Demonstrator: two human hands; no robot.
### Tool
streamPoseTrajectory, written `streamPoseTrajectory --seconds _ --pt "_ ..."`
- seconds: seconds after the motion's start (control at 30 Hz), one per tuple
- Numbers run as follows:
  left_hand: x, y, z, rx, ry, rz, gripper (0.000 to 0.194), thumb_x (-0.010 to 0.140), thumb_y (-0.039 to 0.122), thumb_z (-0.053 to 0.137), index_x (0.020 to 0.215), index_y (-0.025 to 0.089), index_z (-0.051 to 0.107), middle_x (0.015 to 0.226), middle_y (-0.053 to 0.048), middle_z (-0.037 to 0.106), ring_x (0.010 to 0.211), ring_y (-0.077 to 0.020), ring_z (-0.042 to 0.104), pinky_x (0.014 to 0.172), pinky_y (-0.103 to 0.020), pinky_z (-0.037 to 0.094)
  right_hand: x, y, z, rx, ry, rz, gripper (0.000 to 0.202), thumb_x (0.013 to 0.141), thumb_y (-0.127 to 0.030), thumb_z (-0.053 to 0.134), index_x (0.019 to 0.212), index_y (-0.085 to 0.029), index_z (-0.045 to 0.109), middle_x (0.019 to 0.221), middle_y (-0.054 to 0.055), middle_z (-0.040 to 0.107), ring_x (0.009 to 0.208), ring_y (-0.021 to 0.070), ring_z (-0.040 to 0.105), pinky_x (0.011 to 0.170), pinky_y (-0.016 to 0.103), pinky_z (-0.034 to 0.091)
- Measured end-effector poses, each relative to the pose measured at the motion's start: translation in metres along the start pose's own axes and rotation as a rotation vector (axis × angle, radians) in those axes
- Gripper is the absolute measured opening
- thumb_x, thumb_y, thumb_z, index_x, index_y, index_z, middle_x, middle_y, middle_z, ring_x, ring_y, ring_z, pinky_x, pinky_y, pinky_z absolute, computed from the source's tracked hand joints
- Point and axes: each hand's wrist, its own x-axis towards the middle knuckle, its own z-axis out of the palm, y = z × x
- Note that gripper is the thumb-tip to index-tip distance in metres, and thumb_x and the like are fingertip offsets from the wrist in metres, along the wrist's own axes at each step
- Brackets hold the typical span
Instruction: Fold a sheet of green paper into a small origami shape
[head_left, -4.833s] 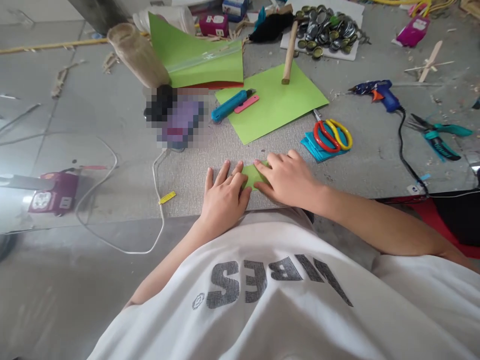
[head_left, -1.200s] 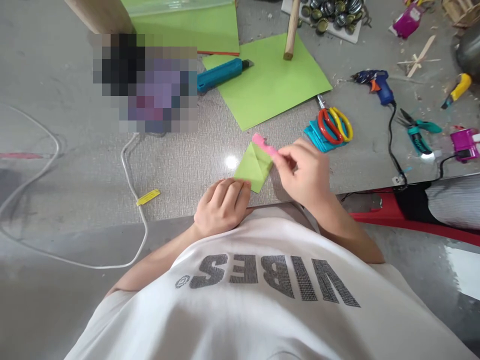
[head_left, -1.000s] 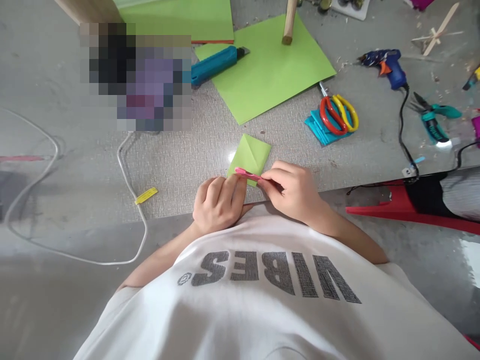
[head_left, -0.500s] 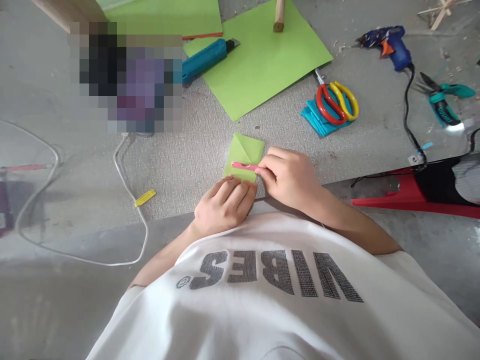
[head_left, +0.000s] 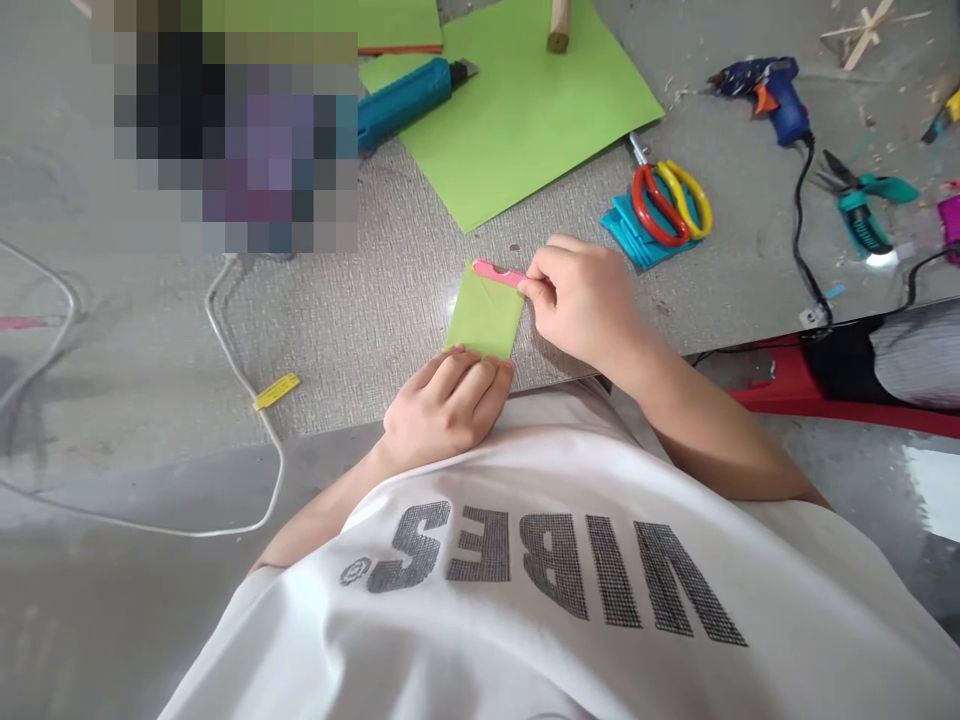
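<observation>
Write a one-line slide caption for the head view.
Left hand on the near edge of a small green paper, right hand holding a pink tool at its far edge.

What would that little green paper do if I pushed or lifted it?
The little green paper would probably feel very light, because it looks thin. It might bend easily, perhaps along the faint crease near the pink tool. It likely wouldn't roll, since it lies flat on the table with the left hand resting on it.
</observation>
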Motion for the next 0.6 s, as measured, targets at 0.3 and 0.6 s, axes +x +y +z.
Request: streamPoseTrajectory --seconds 0.3,0.6 --pt "0.000 0.000 0.001 -0.018 -0.031 -0.030 0.016 0.112 0.010 0.078 0.121 0.020 0.086 0.100 -0.003 0.086 0.096 -0.0225 0.081 0.092 -0.037 0.076 0.010 0.012 0.005 -0.053 0.047 0.043 0.023 0.105 -0.011 0.068 0.087 -0.023 0.061 0.100 0.010 0.072 0.084 0.0231 0.058 0.075 0.040 0.029" --pt "-0.005 0.003 0.005 -0.073 -0.011 -0.073 0.024 0.108 0.007 0.079 0.127 0.020 0.088 0.104 -0.005 0.086 0.102 -0.0251 0.080 0.102 -0.044 0.075 -0.004 -0.008 -0.001 0.025 -0.008 -0.067 0.025 0.111 -0.015 0.068 0.087 -0.021 0.068 0.094 0.006 0.071 0.077 0.0196 0.052 0.074 0.039 0.031"
